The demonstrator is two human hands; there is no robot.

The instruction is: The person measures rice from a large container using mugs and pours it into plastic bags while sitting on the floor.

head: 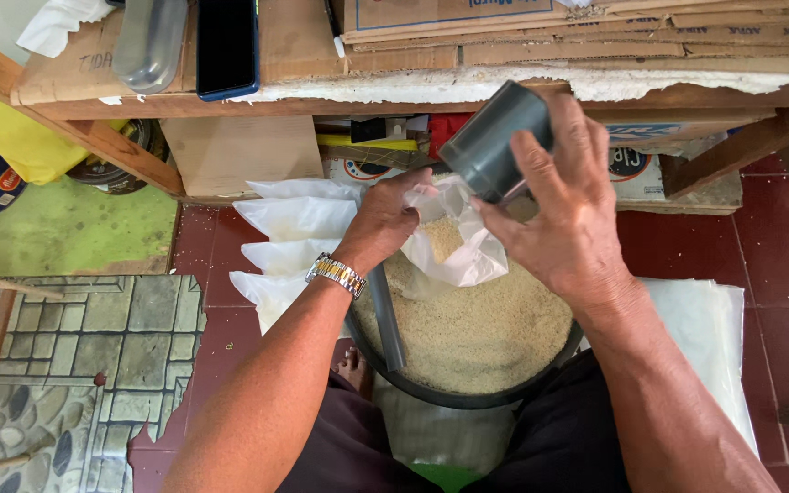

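My right hand (566, 212) grips a dark grey cup (495, 141), tilted with its mouth toward a clear plastic bag (460, 239). My left hand (387, 219), a metal watch on its wrist, holds that bag open by its rim. The bag holds some pale grain and hangs over a black basin (431, 391) full of the same grain (477, 329). A grey pipe piece (387, 319) leans inside the basin at its left.
Several filled clear bags (292, 228) lie in a row on the red tile floor, left of the basin. A stack of flat plastic bags (710, 329) lies at the right. A wooden shelf with cardboard (504, 36) and a dark phone (227, 46) spans the top.
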